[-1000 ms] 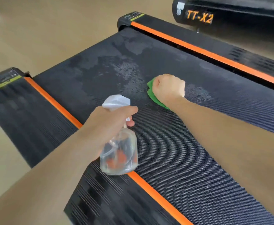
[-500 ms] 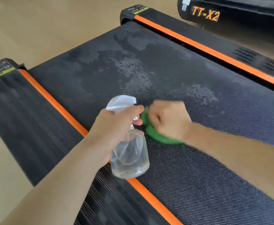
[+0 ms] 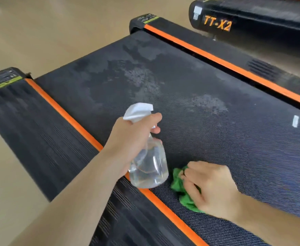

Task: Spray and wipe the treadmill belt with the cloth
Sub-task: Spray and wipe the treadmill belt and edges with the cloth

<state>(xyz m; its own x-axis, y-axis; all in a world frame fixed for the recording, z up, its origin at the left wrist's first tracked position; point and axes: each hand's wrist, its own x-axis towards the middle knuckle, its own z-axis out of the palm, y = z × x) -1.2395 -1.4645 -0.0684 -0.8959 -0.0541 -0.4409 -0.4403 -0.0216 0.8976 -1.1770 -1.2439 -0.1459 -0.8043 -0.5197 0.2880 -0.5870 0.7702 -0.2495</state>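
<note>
Starting at the left, the ribbed side rail (image 3: 44, 139) and its orange strip (image 3: 65, 116) lie under the left hand (image 3: 133, 139), whose fingers are curled round the neck of the clear spray bottle (image 3: 148, 167), one finger near the white trigger head (image 3: 138, 110). The bottle hangs above the strip, so a loose grip could drop it on the rail, and an accidental squeeze would wet the rail rather than the treadmill belt (image 3: 216, 139). Just right of the bottle, the right hand (image 3: 211, 187) bunches the green cloth (image 3: 183, 192) against the belt's near edge, fingers clamped on it. Speckled wet patches (image 3: 208, 103) sit well beyond the cloth; short strokes could leave them to dry as streaks. Wiping close to the bottle risks knocking it.
</note>
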